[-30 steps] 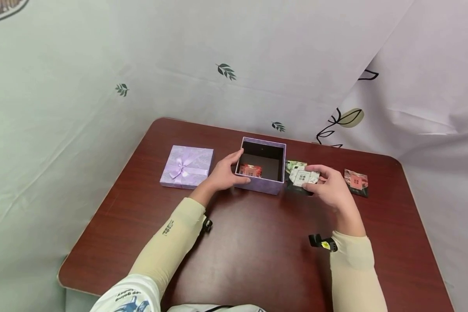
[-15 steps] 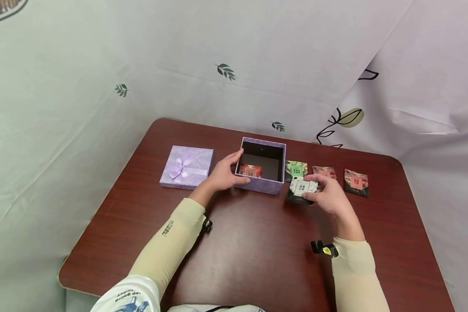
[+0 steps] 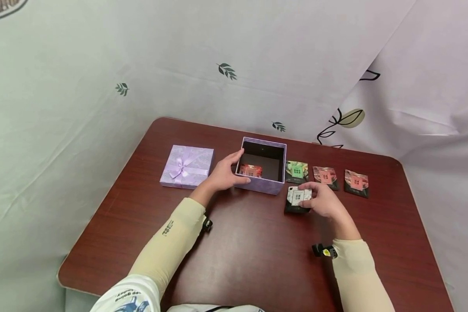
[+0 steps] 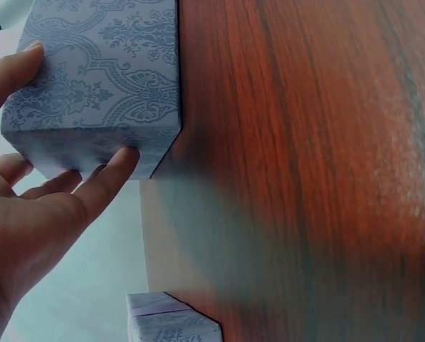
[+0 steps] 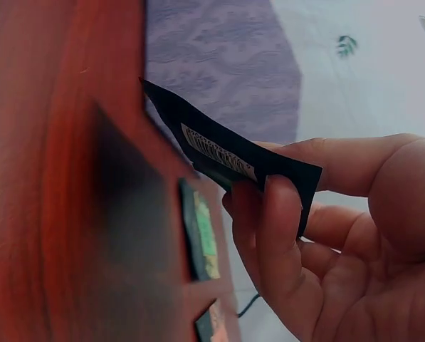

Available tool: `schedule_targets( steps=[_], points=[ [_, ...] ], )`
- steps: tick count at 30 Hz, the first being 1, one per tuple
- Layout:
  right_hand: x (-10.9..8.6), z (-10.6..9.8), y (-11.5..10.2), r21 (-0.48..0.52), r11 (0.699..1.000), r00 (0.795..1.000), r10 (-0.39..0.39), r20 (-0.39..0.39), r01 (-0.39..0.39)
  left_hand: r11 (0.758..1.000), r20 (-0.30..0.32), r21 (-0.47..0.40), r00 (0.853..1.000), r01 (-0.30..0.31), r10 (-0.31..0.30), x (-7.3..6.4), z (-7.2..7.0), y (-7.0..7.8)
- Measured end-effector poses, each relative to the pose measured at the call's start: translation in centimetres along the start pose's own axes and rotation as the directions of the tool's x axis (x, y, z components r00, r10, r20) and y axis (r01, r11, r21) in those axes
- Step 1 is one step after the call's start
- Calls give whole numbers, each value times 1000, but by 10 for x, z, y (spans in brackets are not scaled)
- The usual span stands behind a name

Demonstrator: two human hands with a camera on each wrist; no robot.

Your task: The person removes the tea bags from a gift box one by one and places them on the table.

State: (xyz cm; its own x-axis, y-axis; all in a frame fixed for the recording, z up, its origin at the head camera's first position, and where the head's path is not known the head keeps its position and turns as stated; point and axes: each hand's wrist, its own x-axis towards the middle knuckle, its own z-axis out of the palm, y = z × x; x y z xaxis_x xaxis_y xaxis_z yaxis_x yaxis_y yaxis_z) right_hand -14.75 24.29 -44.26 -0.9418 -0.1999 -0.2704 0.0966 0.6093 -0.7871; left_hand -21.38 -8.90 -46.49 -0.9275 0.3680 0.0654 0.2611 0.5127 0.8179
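Observation:
In the head view my left hand (image 3: 226, 174) holds the near left corner of an open purple gift box (image 3: 259, 185), its thumb on the front wall and fingers along the left side. The left wrist view shows these fingers against the patterned box walls (image 4: 102, 78). Inside the box lies a red sachet (image 3: 251, 170). To the right of the box, my right hand (image 3: 323, 201) pinches a white-and-black sachet (image 3: 296, 198) between thumb and fingers. From the right wrist, the dark back of this sachet (image 5: 230, 153) shows a barcode, and it is held off the table.
A green sachet (image 3: 297, 171) and two red sachets, one nearer (image 3: 325, 177) and one farther right (image 3: 356, 182), lie in a row right of the box. The purple lid (image 3: 187, 167) with a ribbon bow rests at the left. A fabric wall (image 3: 171, 99) borders the brown table (image 3: 253, 247).
My right hand has drawn the white-and-black sachet toward the table's near side, uncovering the green sachet and a red one behind. The left hand has stayed on the box.

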Motion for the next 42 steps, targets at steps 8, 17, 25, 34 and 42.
schedule_targets(
  steps=[8,17,25,34,42],
  points=[
    [5,7,11,-23,998,998,56,33,-55,1000,11,9,1000,8,-8,-1,-1,1],
    [9,9,17,-167,984,997,64,30,-58,1000,14,18,1000,10,-10,-1,0,0],
    [9,9,15,-263,961,995,96,30,-85,1000,7,20,1000,1,-1,0,-1,0],
    [8,12,16,-385,920,997,71,-13,-71,1000,5,23,1000,-7,7,0,-1,-1],
    [7,15,15,-394,914,995,98,-8,-93,1000,12,26,1000,-3,3,0,-1,0]
  ],
)
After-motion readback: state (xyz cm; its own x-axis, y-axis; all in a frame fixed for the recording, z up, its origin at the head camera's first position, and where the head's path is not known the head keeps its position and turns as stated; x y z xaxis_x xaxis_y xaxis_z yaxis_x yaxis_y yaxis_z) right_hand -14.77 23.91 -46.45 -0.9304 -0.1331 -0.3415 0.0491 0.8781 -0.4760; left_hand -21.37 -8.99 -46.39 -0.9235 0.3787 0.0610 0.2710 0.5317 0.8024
